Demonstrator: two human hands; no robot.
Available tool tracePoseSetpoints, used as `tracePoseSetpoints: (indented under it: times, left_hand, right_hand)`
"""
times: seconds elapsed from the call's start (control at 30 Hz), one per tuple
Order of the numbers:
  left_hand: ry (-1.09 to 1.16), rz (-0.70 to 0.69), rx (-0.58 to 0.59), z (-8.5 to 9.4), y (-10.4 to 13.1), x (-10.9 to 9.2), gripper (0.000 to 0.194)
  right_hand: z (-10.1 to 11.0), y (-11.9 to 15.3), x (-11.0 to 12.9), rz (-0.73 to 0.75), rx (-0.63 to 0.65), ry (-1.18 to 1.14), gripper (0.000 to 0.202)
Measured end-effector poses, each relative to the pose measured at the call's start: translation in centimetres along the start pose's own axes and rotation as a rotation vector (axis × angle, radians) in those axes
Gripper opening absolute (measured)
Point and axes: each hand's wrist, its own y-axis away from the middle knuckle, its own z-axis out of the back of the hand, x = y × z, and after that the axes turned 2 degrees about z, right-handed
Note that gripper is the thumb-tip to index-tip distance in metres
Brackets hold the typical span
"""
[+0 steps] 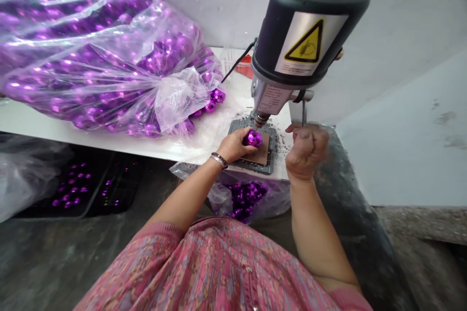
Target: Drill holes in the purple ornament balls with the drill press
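My left hand (237, 146) pinches a shiny purple ball (254, 138) over the brown pad (260, 154) on the drill press base (270, 167). Just above the ball is the chuck (260, 119) of the black drill press (306, 24); the ball hides where a bit would meet it. To the right of the base, my right hand (306, 150) is closed in a fist around the lower end of the metal lever (304, 112), slightly blurred by motion.
A large clear bag of purple balls (109, 58) covers the left of the white table (138, 145), with loose balls (218, 95) at its mouth. An open bag of purple pieces (246, 199) hangs below the front edge. Dark trays (97, 194) lie lower left.
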Motion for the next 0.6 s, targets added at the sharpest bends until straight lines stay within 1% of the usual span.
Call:
tracePoseSetpoints:
  times: [0.07,0.1,0.13,0.2,0.27,0.3,0.37,0.43,0.47,0.53,0.6]
  left_hand:
    - [-0.008,-0.006,0.007,0.1,0.0,-0.1,0.057]
    - [-0.01,-0.005,0.006,0.1,0.0,-0.1,0.056]
    - [-0.011,0.001,0.006,0.1,0.1,-0.1,0.056]
    - [-0.01,0.019,0.008,0.1,0.0,-0.1,0.057]
    - [-0.007,0.039,0.008,0.1,0.0,-0.2,0.06]
    - [-0.006,0.048,0.004,0.0,0.0,-0.2,0.061]
    - [-0.005,0.059,-0.01,0.0,0.0,-0.5,0.062]
    - [0.009,0.064,-0.035,0.2,0.2,-0.8,0.059]
    - [0.027,0.069,-0.045,0.4,0.4,-0.9,0.057]
    - [0.098,0.082,-0.044,0.9,1.2,-0.9,0.052]
    - [0.228,0.085,0.03,1.4,2.5,-0.8,0.049]
  right_hand:
    - [0.0,0.5,-0.8,0.014,0.027,-0.006,0.052]
    - [0.0,0.5,-0.9,0.016,0.038,-0.005,0.053]
    - [0.1,0.3,-0.6,0.014,0.045,-0.002,0.053]
    - [0.5,-0.6,1.0,-0.003,0.046,0.01,0.046]
    - [0.8,-2.6,3.3,-0.036,0.019,0.03,0.042]
    - [1.0,-4.0,4.6,-0.056,-0.004,0.041,0.043]
    - [1.0,-7.2,6.9,-0.123,-0.046,0.044,0.045]
    - [0.9,-10.5,8.5,-0.208,-0.044,0.017,0.042]
    - [0.8,-11.9,9.0,-0.322,-0.016,-0.012,0.039]
    - [0.7,-14.0,9.5,-0.475,0.017,-0.043,0.034]
    - [0.6,-14.9,9.4,-0.527,0.027,-0.073,0.03]
